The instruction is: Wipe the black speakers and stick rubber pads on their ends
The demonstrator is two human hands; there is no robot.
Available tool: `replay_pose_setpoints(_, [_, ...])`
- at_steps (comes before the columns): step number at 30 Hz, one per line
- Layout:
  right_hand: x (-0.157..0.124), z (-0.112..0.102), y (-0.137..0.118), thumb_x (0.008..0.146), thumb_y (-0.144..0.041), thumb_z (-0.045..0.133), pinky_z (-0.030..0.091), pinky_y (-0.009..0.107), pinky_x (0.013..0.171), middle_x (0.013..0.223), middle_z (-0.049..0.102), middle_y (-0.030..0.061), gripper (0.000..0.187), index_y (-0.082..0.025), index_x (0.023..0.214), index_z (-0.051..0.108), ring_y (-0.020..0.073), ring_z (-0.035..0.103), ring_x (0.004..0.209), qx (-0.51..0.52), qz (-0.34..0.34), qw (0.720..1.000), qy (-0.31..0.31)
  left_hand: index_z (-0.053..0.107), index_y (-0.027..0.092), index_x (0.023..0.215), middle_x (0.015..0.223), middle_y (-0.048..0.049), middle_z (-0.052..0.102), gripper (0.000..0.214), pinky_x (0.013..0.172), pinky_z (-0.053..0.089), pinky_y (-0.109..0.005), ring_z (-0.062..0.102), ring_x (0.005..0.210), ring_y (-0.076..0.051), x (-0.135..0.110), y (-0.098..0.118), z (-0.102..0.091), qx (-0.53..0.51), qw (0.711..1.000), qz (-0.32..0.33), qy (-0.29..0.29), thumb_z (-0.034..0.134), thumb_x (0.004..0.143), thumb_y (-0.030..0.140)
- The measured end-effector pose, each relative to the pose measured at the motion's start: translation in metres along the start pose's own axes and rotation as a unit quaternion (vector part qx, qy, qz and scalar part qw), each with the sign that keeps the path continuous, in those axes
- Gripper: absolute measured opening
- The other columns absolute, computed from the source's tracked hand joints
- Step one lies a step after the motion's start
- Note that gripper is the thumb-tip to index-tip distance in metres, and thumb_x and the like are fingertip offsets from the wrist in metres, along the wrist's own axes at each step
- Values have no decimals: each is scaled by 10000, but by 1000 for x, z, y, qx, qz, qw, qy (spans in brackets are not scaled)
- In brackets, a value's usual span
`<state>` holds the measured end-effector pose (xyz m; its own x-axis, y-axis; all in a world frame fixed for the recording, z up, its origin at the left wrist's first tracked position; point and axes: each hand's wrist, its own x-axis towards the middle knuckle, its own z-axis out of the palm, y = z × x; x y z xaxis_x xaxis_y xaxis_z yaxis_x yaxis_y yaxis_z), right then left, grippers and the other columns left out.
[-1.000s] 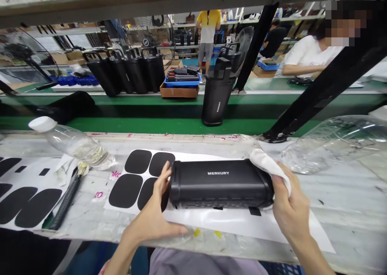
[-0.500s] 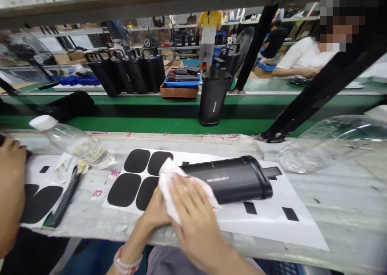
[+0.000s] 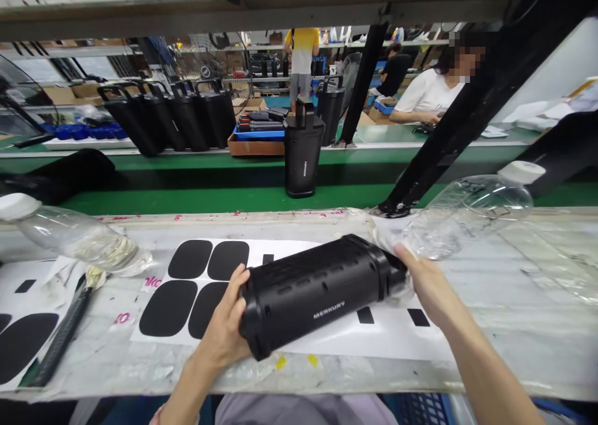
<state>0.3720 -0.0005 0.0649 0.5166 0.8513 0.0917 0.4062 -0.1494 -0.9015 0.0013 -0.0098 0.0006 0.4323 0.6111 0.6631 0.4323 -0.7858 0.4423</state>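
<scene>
Black speaker (image 3: 313, 294) now tilted, hands at both ends, cloth seemingly gone

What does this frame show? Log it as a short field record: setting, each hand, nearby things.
setting: workbench beside a green conveyor
left hand: grips the near end of the black speaker
right hand: at the speaker's far end
speaker: tilted, logo facing the camera
under it: white sheet with black pads
nearby: clear bottle, brush

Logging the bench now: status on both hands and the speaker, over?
Left hand grips speaker near end. Right hand on far end. Speaker tilted over sticker sheet. Plastic bottle just beyond right hand.
</scene>
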Motion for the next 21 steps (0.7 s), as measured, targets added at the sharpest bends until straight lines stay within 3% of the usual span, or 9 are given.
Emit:
replay_pose_setpoints(2, [-1, -1, 1, 738, -635, 568, 506, 423, 881, 877, 750, 69, 453, -213, 802, 718, 320, 661, 949, -13, 16, 998, -61, 35, 524, 1493, 1648, -35, 40, 1195, 1101, 364, -615, 157, 1491, -376, -6, 2, -2, 0, 999, 21, -28, 825, 671, 168])
replay_pose_setpoints(4, [-7, 1, 4, 736, -643, 548, 508, 410, 861, 857, 745, 57, 461, -211, 792, 700, 311, 661, 919, -36, 15, 996, -84, 3, 464, 1514, 1647, -95, -83, 1273, 1103, 338, -630, 105, 1491, -407, -13, 9, -5, -67, 992, -92, -58, 889, 606, 358])
replay_pose_setpoints(5, [-10, 2, 7, 740, -640, 536, 508, 403, 857, 853, 741, 57, 468, -208, 817, 698, 309, 659, 919, -43, 6, 996, -79, -33, 419, 1525, 1642, -146, -68, 1341, 1099, 320, -648, 125, 1481, -430, -15, 14, -6, -107, 978, -167, -69, 893, 557, 468])
replay_pose_setpoints(7, [-17, 5, 15, 756, -630, 507, 503, 390, 875, 874, 735, 65, 493, -197, 895, 697, 309, 653, 961, -45, -9, 998, -51, -131, 324, 1530, 1609, -231, 140, 1421, 1093, 282, -684, 239, 1448, -448, -16, 22, -6, -153, 942, -285, -88, 868, 545, 554])
replay_pose_setpoints(9, [-22, 7, 22, 774, -634, 478, 493, 383, 903, 930, 731, 75, 528, -189, 965, 688, 308, 643, 1011, -37, -13, 999, -24, -178, 285, 1522, 1499, -227, 390, 1354, 1089, 283, -689, 384, 1389, -423, -13, 27, -3, -146, 926, -332, -103, 831, 639, 474])
replay_pose_setpoints(11, [-24, 6, 25, 786, -648, 464, 494, 381, 899, 968, 726, 79, 536, -191, 971, 674, 307, 637, 1028, -35, -12, 999, -8, -129, 275, 1534, 1441, -198, 464, 1262, 1101, 296, -661, 439, 1356, -399, -7, 26, 1, -115, 936, -320, -93, 794, 679, 378])
replay_pose_setpoints(16, [-28, -1, 6, 845, -679, 381, 522, 374, 692, 761, 690, 77, 535, -199, 860, 618, 290, 658, 782, -117, -50, 990, 68, -107, 336, 1523, 1561, -174, 256, 1260, 1041, 436, -560, 500, 1295, -364, 3, 16, 5, -96, 966, -230, -72, 780, 631, 272])
replay_pose_setpoints(18, [-32, 6, -6, 908, -618, 344, 530, 378, 695, 819, 710, 94, 519, -187, 961, 628, 289, 676, 802, -145, -141, 976, 81, -119, 347, 1518, 1571, -167, 220, 1267, 1021, 459, -540, 508, 1283, -355, 2, 13, 5, -103, 968, -216, -71, 774, 623, 262])
replay_pose_setpoints(21, [-47, 35, -21, 980, -341, 376, 484, 408, 965, 1196, 682, 129, 377, -149, 1234, 579, 288, 605, 1171, -206, -345, 913, 70, -106, 336, 1521, 1574, -168, 213, 1265, 1039, 444, -537, 480, 1313, -365, 1, 12, 7, -88, 973, -204, -70, 783, 622, 284])
